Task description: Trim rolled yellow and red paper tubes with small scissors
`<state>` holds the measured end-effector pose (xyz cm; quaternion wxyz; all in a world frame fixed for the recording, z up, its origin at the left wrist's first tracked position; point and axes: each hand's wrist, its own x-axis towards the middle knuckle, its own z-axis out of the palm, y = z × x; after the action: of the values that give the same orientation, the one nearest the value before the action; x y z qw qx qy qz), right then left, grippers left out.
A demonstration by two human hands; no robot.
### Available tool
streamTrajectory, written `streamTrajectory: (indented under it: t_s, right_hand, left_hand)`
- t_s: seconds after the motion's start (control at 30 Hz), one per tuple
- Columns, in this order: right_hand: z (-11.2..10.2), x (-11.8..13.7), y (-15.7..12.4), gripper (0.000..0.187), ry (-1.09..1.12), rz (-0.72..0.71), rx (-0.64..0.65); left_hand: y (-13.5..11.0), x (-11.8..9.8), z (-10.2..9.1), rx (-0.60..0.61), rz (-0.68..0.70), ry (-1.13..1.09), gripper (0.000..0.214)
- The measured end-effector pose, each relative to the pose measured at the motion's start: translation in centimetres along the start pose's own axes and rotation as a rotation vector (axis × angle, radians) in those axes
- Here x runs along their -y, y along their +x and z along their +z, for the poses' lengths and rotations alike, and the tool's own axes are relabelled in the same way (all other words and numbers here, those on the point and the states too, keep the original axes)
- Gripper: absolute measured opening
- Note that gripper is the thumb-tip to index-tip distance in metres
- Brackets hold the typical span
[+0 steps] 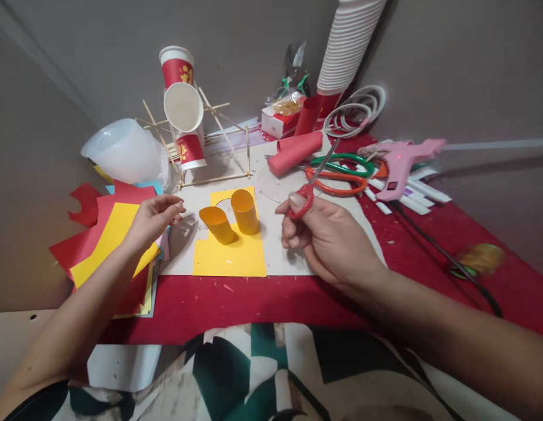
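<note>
My right hand (318, 231) grips a pair of red-handled scissors (307, 196), blades pointing up and away over the mat. To the left, my left hand (160, 213) hovers beside a pile of coloured paper, fingertips pinched together; whether anything tiny is between them I cannot make out. Between my hands, two short yellow paper tubes (244, 211) are on a yellow paper sheet (230, 260). One tube is upright and the other leans left. The sheet has a round hole near its top and lies on a pale mat (177, 263).
Paper cups (184, 106) and a stick frame (219, 178) stand behind. Red paper rolls (295, 153), green- and orange-handled tools (342, 182), a pink glue gun (397, 166) with its cable, and a white hose (350, 47) are right. Coloured paper (93, 248) and a translucent bowl (124, 155) are left.
</note>
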<state>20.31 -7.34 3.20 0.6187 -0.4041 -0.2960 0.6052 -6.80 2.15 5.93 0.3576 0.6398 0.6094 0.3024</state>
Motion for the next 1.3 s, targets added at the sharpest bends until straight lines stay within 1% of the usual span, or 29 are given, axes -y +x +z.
streamTrajectory:
  t_s: [0.07, 0.13, 0.2, 0.3, 0.43, 0.63, 0.77, 0.87, 0.97, 1.03, 1.17, 1.3]
  right_hand:
    - [0.2, -0.4, 0.2, 0.038, 0.013, 0.05, -0.032]
    - [0.3, -0.8, 0.2, 0.038, 0.023, 0.082, -0.05]
    - [0.3, -1.1, 0.2, 0.037, 0.016, 0.102, -0.058]
    - [0.1, -1.4, 0.4, 0.038, 0.006, 0.125, -0.058]
    - [0.0, -1.5, 0.9, 0.04, 0.013, 0.119, -0.055]
    - [-0.3, -1.5, 1.6, 0.042, 0.01, 0.088, -0.047]
    - [-0.6, -1.6, 2.1, 0.036, 0.01, 0.068, -0.099]
    - [-0.7, -1.6, 2.3, 0.026, 0.01, 0.106, -0.154]
    - [-0.7, -1.5, 2.4, 0.019, 0.006, 0.163, -0.201]
    - [-0.8, -1.6, 2.5, 0.016, 0.002, 0.185, -0.209]
    - [-1.0, -1.9, 2.7, 0.014, 0.013, 0.182, -0.187]
    - [-1.1, -2.0, 2.8, 0.013, 0.004, 0.184, -0.167]
  left_hand:
    - [1.2, 1.2, 0.5, 0.028, -0.013, 0.06, 0.026]
    - [2.3, 1.7, 1.4, 0.064, -0.005, 0.112, 0.026]
    - [3.2, 1.7, 2.4, 0.08, 0.025, 0.175, 0.025]
    - [4.7, 1.1, 3.8, 0.068, 0.078, 0.273, 0.026]
    - [6.2, 0.6, 4.9, 0.076, 0.114, 0.372, 0.031]
    - [7.6, 0.7, 5.1, 0.176, 0.132, 0.407, 0.026]
    - [8.1, 1.0, 5.2, 0.185, 0.155, 0.403, 0.028]
    - [8.1, 0.9, 5.2, 0.197, 0.164, 0.392, 0.033]
    - [7.8, 0.5, 5.3, 0.221, 0.159, 0.382, 0.029]
    - [7.6, 0.3, 5.3, 0.226, 0.156, 0.371, 0.025]
    - [7.4, 0.3, 5.3, 0.245, 0.142, 0.308, 0.023]
    - [7.2, 0.5, 5.0, 0.304, 0.088, 0.168, 0.027]
